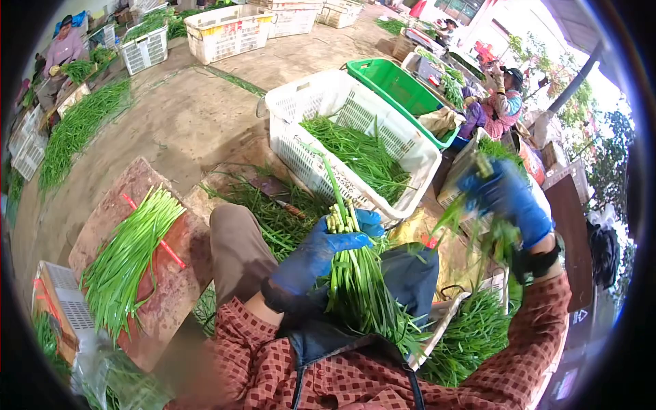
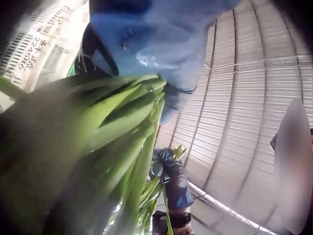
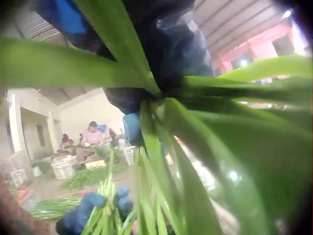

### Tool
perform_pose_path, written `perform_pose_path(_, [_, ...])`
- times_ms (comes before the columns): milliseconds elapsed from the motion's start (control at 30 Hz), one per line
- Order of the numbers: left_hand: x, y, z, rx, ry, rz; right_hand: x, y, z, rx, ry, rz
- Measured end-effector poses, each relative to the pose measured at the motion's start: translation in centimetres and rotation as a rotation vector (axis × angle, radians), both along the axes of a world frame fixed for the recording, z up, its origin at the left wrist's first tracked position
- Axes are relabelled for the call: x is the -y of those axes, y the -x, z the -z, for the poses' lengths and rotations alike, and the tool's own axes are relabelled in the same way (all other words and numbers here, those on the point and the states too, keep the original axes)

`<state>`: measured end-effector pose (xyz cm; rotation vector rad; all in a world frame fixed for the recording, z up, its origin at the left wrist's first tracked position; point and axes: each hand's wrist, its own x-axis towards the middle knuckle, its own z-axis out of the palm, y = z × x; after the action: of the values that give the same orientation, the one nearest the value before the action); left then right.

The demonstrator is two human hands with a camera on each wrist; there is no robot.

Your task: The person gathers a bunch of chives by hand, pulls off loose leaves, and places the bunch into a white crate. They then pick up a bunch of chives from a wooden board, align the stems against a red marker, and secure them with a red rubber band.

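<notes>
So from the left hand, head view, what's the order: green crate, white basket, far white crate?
1. White basket, just ahead of the left hand.
2. Green crate, behind it, rightward.
3. Far white crate, across the floor.

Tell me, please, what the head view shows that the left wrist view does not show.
Only the head view shows the white crate with cut greens inside, the green crate behind it, and the loose greens lying on the brown board. Only the left wrist view shows the corrugated roof overhead. Both show the blue-gloved left hand with the bunch of greens in its grip, and the right hand, held up with a smaller bunch.
</notes>
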<state>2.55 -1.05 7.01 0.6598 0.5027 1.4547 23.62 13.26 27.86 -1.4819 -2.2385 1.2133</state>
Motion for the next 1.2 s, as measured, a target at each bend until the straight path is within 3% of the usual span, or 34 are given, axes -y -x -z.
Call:
perform_pose_path(33, [0.0, -0.1, -0.1, 0.013, -0.027, 0.03, 0.7, 1.0, 2.0, -0.079, 0.219, -0.011])
perform_pose_path(167, [-0.2, -0.8, -0.7, 0.079, -0.109, 0.047, 5.6, 7.0, 6.6, -0.114, 0.363, -0.201])
perform_pose_path(200, [0.0, -0.8, -0.5, 0.028, -0.086, 0.052, 5.0, 7.1, 8.4, -0.117, 0.361, -0.203])
perform_pose_path(267, [0.4, -0.6, -1.5, -0.074, -0.085, 0.058, 2.6, 7.4, 13.6, -0.289, 0.158, -0.428])
perform_pose_path(367, [-0.3, -0.6, -0.4, -0.081, -0.098, 0.04, 3.2, 7.8, 13.5, -0.241, 0.047, -0.414])
perform_pose_path(433, [0.0, -0.7, -0.3, -0.047, -0.093, -0.058, 4.5, 8.5, 10.2, -0.295, 0.173, -0.314])
perform_pose_path(533, [0.2, 0.0, -1.0, -0.08, 0.026, 0.042, 1.5, 7.8, 7.5, -0.249, 0.154, -0.234])
perform_pose_path(567, [0.0, -0.1, -1.0, -0.083, 0.024, 0.047, 0.2, 7.8, 8.6, -0.217, -0.173, -0.347])
perform_pose_path(633, [-0.4, -0.6, -1.0, -0.191, -0.013, 0.02, 1.5, 9.6, 5.0, -0.028, -0.23, -0.318])
perform_pose_path(700, [-0.5, -1.2, -1.3, -0.187, -0.018, 0.044, 1.3, 11.6, 3.5, -0.003, -0.524, -0.493])
perform_pose_path(733, [-0.6, -1.5, -1.7, -0.235, -0.018, 0.048, 1.0, 12.6, 3.6, -0.11, -0.628, -0.578])
perform_pose_path(767, [-0.7, -1.7, -2.2, -0.284, -0.018, 0.051, 0.7, 13.4, 4.3, -0.252, -0.571, -0.639])
perform_pose_path(833, [-0.4, -2.0, -3.2, -0.279, -0.055, 0.069, 0.1, 14.0, 7.2, 0.003, -0.72, -0.811])
perform_pose_path(900, [0.3, -2.1, -4.3, -0.257, -0.117, -0.065, 2.2, 13.2, 11.1, 0.264, -0.54, -0.971])
perform_pose_path(1033, [-0.2, -1.7, -3.1, -0.23, -0.031, 0.051, 2.2, 12.4, 11.3, 0.128, -0.488, -0.896])
perform_pose_path(1100, [-0.8, -1.8, -2.5, -0.223, 0.006, 0.134, 1.6, 13.1, 10.5, -0.011, -0.76, -0.66])
perform_pose_path(1167, [-0.2, -2.6, -3.0, -0.218, -0.05, -0.098, 3.4, 12.7, 11.3, 0.385, -0.67, -0.754])
perform_pose_path(1200, [-0.4, -3.1, -2.5, -0.276, -0.004, -0.175, 3.1, 12.4, 11.2, 0.316, -0.742, -0.752])
